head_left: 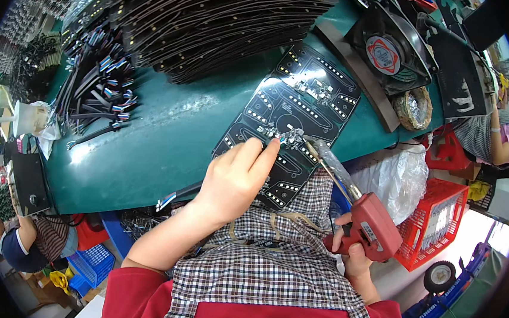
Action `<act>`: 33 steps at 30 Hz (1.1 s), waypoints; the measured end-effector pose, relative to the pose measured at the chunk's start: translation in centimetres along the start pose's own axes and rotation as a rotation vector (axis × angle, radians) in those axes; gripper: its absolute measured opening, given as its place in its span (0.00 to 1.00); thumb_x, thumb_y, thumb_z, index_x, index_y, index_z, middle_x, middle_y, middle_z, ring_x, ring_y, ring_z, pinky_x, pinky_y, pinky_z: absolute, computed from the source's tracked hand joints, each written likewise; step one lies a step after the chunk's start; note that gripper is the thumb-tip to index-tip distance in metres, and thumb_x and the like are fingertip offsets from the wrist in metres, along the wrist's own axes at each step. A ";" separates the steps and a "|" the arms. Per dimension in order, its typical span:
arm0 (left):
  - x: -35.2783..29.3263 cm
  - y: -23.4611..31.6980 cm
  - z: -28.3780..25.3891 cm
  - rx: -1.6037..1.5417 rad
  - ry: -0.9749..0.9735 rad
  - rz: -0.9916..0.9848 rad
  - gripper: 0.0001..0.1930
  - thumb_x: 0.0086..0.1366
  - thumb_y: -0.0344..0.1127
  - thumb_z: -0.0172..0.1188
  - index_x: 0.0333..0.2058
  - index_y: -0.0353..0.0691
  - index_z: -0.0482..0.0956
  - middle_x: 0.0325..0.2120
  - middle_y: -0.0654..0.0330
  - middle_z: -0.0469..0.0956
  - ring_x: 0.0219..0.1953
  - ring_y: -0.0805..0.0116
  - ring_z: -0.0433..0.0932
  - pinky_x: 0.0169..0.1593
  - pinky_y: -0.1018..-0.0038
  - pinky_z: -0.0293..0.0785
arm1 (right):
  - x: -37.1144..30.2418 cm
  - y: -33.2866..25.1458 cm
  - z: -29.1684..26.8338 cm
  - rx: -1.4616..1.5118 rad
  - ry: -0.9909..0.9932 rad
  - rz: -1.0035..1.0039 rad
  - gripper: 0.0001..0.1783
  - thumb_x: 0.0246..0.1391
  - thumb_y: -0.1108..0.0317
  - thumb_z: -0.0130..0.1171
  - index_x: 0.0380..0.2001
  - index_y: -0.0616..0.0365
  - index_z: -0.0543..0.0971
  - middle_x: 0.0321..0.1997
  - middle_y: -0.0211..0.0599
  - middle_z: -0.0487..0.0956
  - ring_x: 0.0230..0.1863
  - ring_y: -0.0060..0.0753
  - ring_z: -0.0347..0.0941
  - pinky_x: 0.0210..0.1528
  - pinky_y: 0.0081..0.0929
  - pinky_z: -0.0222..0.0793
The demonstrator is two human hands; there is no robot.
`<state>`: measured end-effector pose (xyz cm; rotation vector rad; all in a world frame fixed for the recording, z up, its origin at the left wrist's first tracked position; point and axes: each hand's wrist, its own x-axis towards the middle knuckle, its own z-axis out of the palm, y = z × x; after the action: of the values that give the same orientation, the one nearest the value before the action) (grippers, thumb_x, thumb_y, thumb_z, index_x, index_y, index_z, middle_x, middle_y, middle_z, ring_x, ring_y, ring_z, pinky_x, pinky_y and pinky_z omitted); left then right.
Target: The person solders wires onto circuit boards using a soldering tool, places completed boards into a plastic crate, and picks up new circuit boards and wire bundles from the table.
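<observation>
A black circuit board point(288, 111) dotted with small LEDs lies at a slant near the bench's front edge. My left hand point(229, 181) rests over its lower left part, thumb and fingers pinched on the wire end of a cable point(181, 194); the cable runs back beneath my wrist, its far coloured ends showing at the left. In my right hand point(354, 259) is a red soldering gun point(374, 228), fingers wrapped round its handle. Its long thin tip reaches the metal components in the board's middle, close to my left fingertips. Whether tip and wire touch I cannot tell.
Tall stacks of similar boards point(217, 24) stand at the back. A bundle of black cables point(98, 90) lies left on the green bench point(161, 134). A dark bar point(359, 77), a fan point(388, 50) and a round dish point(412, 108) sit at the right. Co-workers flank both sides.
</observation>
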<state>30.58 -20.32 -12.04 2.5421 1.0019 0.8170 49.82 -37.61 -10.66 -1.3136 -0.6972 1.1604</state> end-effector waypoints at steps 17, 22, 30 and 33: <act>-0.3 1.5 0.8 0.294 -0.096 -0.039 0.19 0.45 0.27 0.55 0.41 0.30 0.74 0.24 0.63 0.65 0.21 0.75 0.69 0.21 0.83 0.70 | 2.0 -0.6 0.3 -0.039 -0.090 0.132 0.40 0.46 0.48 0.62 0.53 0.67 0.61 0.32 0.43 0.73 0.16 0.25 0.66 0.19 0.20 0.62; -0.1 1.5 0.7 0.313 -0.086 -0.007 0.18 0.47 0.26 0.56 0.39 0.30 0.74 0.23 0.63 0.65 0.20 0.76 0.69 0.20 0.84 0.69 | 1.5 0.0 -1.3 -0.019 -0.204 0.174 0.47 0.46 0.64 0.65 0.63 0.64 0.48 0.36 0.40 0.75 0.24 0.23 0.70 0.26 0.18 0.67; 0.2 2.0 0.6 0.410 -0.139 0.017 0.16 0.48 0.27 0.56 0.38 0.29 0.73 0.22 0.64 0.64 0.20 0.78 0.68 0.19 0.85 0.69 | 2.3 -1.4 -0.5 -0.172 -0.144 0.151 0.47 0.43 0.63 0.67 0.61 0.67 0.53 0.43 0.48 0.76 0.24 0.22 0.72 0.27 0.18 0.69; 0.2 1.9 0.8 0.437 -0.135 0.044 0.16 0.48 0.27 0.56 0.38 0.30 0.73 0.22 0.65 0.64 0.20 0.78 0.68 0.19 0.85 0.68 | 2.2 -1.6 -0.2 0.060 -0.107 0.182 0.48 0.43 0.62 0.67 0.62 0.66 0.51 0.40 0.47 0.76 0.23 0.22 0.71 0.26 0.17 0.68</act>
<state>32.14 -21.60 -11.73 2.9424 1.1913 0.4656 51.14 -35.46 -9.61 -1.2917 -0.6238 1.3966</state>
